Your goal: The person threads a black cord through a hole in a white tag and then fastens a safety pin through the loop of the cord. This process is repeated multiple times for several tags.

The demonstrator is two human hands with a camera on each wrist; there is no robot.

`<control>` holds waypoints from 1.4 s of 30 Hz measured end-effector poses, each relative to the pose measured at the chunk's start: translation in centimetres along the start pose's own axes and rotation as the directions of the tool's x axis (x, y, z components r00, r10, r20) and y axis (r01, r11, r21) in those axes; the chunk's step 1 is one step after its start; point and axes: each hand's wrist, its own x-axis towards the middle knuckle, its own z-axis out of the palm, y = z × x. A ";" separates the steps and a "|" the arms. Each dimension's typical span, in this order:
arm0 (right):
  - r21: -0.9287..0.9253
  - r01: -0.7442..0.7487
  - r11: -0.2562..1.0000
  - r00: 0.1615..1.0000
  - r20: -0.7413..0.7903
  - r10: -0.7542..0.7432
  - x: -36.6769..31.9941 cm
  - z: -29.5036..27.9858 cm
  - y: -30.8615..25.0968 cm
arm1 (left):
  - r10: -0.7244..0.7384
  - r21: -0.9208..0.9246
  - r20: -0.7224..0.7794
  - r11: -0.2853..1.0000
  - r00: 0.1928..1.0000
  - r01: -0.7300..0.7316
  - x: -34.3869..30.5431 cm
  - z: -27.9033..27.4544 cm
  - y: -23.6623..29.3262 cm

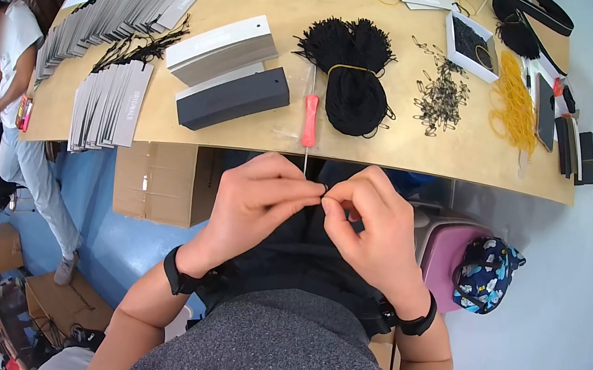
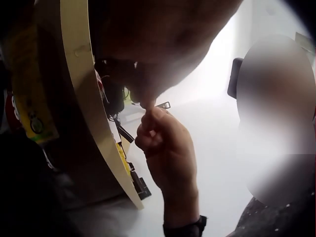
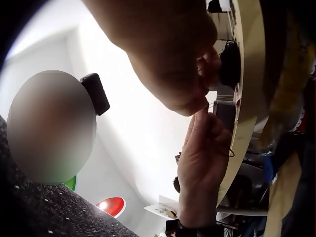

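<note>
Just off the table's front edge, the left hand [image 1: 263, 199] and right hand [image 1: 376, 226] meet fingertip to fingertip. A small dark piece of cord [image 1: 325, 188] is pinched between them, mostly hidden by the fingers. In the right wrist view a thin dark loop of cord [image 3: 231, 153] sticks out beside the left hand [image 3: 203, 158]. The left wrist view shows the right hand [image 2: 170, 148] with thumb and forefinger together. Beyond the hands, a screwdriver with a red handle [image 1: 310, 121] lies near a tied bundle of black cords [image 1: 354, 100].
Grey tags with black cords [image 1: 110, 103], tag stacks [image 1: 232, 100], safety pins [image 1: 440, 99], yellow cords [image 1: 515, 104] and a white box [image 1: 467, 65] lie on the table [image 1: 280, 2]. A cardboard box [image 1: 156, 181] stands below; a pink stool [image 1: 446, 249] is at right.
</note>
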 end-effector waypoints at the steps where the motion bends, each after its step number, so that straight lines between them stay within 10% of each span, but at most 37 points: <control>1: 0.084 -0.121 0.989 0.992 0.050 0.117 -0.1 -0.2 -0.1 | 0.169 0.200 0.063 0.963 0.984 -0.179 0.1 -0.2 0.1; 5: 0.257 -0.335 0.906 0.938 0.182 0.295 0.1 -1.1 -0.6 | 0.164 0.269 0.046 0.948 0.985 -0.170 0.0 0.0 0.7; 8: 0.279 -0.231 0.932 0.973 0.079 0.218 0.4 -1.7 -0.5 | -0.096 -0.187 -0.007 0.978 0.995 0.093 -0.3 0.2 0.7; 10: 0.263 -0.193 0.945 0.981 0.043 0.188 0.7 -1.7 -0.4 | -0.402 -0.590 0.197 0.680 0.894 0.435 -0.3 0.0 1.0; 14: 0.093 0.048 0.994 0.999 0.004 -0.049 1.3 -1.8 -0.3 | -0.418 -0.653 0.339 0.540 0.843 0.531 -0.2 -0.6 1.1; 30: -0.204 0.359 0.911 0.928 0.182 -0.325 1.7 -1.7 0.1 | -0.544 -0.520 0.374 0.548 0.752 0.655 -0.4 -0.9 1.9; 33: -0.258 0.386 0.886 0.912 0.254 -0.323 2.0 -1.3 0.5 | -0.556 -0.319 0.253 0.724 0.792 0.611 -0.6 -0.1 2.4; 35: -0.246 0.345 0.906 0.927 0.242 -0.287 2.0 -0.9 1.0 | -0.231 0.130 0.074 0.967 0.970 0.220 -0.6 0.1 2.6; 42: -0.152 0.217 0.964 0.976 0.002 -0.219 1.4 -1.3 0.4 | -0.392 -0.279 0.066 0.876 0.918 0.394 -0.7 0.1 1.2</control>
